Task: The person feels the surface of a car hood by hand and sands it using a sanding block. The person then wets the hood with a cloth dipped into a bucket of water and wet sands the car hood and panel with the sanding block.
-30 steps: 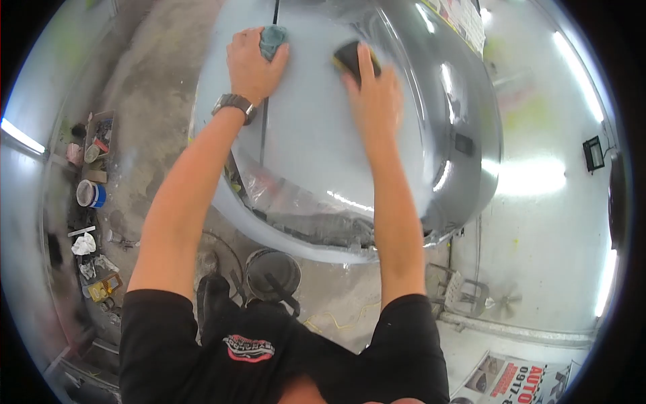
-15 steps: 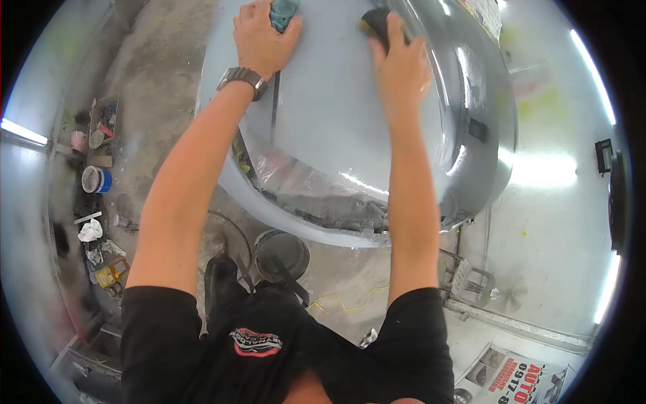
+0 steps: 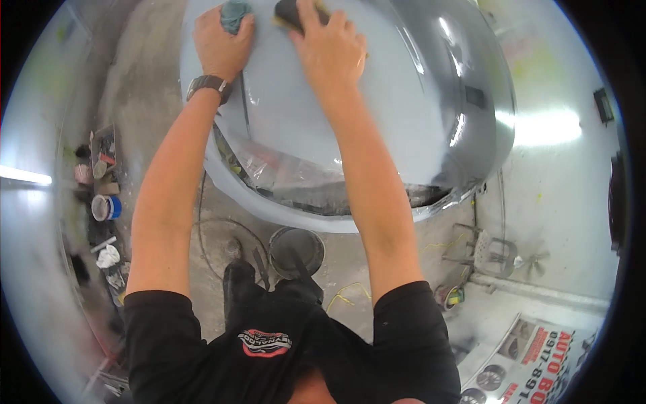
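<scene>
My left hand (image 3: 221,50), with a dark wristwatch (image 3: 210,87) on the wrist, is closed around a crumpled teal cloth (image 3: 235,15) at the top of the view. To its right, my right hand (image 3: 333,52) grips a dark sanding block (image 3: 288,12) with a yellowish edge. The block lies against the light grey car body panel (image 3: 303,101), which looks smooth and partly glossy. Its underside is hidden. A dark seam runs down the panel below my left hand.
Clear plastic sheeting (image 3: 289,168) covers an opening at the panel's near edge. A dark bucket (image 3: 316,252) stands on the floor close to my legs. Paint cans, including a blue-and-white one (image 3: 106,207), line the left wall. A chair (image 3: 488,252) and a printed banner (image 3: 531,363) are on the right.
My right hand has moved left across the panel with the sanding block, closer to my left hand. The view has shifted, and my left hand with the cloth appears further left.
</scene>
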Motion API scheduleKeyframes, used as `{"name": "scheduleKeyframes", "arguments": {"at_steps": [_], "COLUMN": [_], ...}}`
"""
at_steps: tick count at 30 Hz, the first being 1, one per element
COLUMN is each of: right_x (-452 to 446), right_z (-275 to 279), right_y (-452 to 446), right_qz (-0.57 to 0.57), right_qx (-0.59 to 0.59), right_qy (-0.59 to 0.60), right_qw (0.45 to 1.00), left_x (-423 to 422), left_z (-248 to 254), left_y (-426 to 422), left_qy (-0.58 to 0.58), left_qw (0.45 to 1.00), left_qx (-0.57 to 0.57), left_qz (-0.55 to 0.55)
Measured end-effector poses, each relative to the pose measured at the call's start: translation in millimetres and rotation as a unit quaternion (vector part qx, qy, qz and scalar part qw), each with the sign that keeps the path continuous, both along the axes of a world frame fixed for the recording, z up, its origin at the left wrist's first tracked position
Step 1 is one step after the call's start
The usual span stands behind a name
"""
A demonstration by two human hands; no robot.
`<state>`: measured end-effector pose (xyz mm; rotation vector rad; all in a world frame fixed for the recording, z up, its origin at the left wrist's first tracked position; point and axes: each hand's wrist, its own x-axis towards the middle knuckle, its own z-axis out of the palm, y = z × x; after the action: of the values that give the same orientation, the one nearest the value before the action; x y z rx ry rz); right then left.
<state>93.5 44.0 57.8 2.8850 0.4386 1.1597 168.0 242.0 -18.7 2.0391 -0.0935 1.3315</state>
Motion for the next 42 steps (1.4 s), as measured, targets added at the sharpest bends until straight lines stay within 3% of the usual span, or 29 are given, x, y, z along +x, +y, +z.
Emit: {"name": "scheduleKeyframes", "arguments": {"at_steps": [5,8,12,13,15,17,19,21,24,27,29,32,37,39,42], "right_x": [-137,-109,62,66,65,27,-63,-125,-96,27,96,49,-111,-120,-12], "right_z": [-72,-51,12,26,47,5,-22,-48,-32,23,34,34,-37,-38,13], "right_y": [-96,-112,-96,-88,-68,-94,-111,-121,-131,-114,-104,-99,-166,-181,-164], "right_qz": [0.011,-0.005,0.03,0.007,-0.043,0.045,0.036,0.087,0.041,0.05,0.038,0.008,0.053,0.066,0.032], "right_qx": [-0.022,-0.034,-0.037,-0.022,0.014,-0.034,-0.051,-0.023,-0.062,-0.07,-0.037,-0.032,-0.069,-0.061,-0.061], "right_qy": [0.009,0.019,-0.046,-0.005,0.082,-0.063,-0.024,-0.071,0.014,0.035,-0.011,0.062,0.016,0.031,0.03], "right_qw": [1.0,0.999,0.998,1.0,0.996,0.996,0.998,0.993,0.997,0.996,0.999,0.998,0.996,0.995,0.997], "left_x": [-4,-8,-8,-9,-12,-11,-10,-8,-8,-9,-14,-13,-14,-11,-10], "left_z": [6,4,8,9,10,10,10,8,8,8,10,14,14,16,11], "left_y": [-9,-10,-7,-8,-9,-9,-6,-6,-9,-9,-8,-9,-10,-8,-11], "left_qy": [0.012,0.05,0.071,0.067,0.061,0.063,0.056,0.041,0.06,0.058,0.066,0.049,0.043,0.051,0.067], "left_qw": [0.999,0.998,0.997,0.997,0.997,0.997,0.998,0.999,0.997,0.998,0.997,0.998,0.998,0.998,0.997], "left_qx": [-0.04,-0.048,-0.04,-0.043,-0.045,-0.033,-0.031,-0.034,-0.042,-0.038,-0.031,-0.031,-0.04,-0.037,-0.041], "left_qz": [-0.005,-0.012,-0.008,-0.003,0.001,0.002,-0.001,-0.009,-0.005,-0.006,-0.004,-0.011,-0.016,-0.011,-0.009]}}
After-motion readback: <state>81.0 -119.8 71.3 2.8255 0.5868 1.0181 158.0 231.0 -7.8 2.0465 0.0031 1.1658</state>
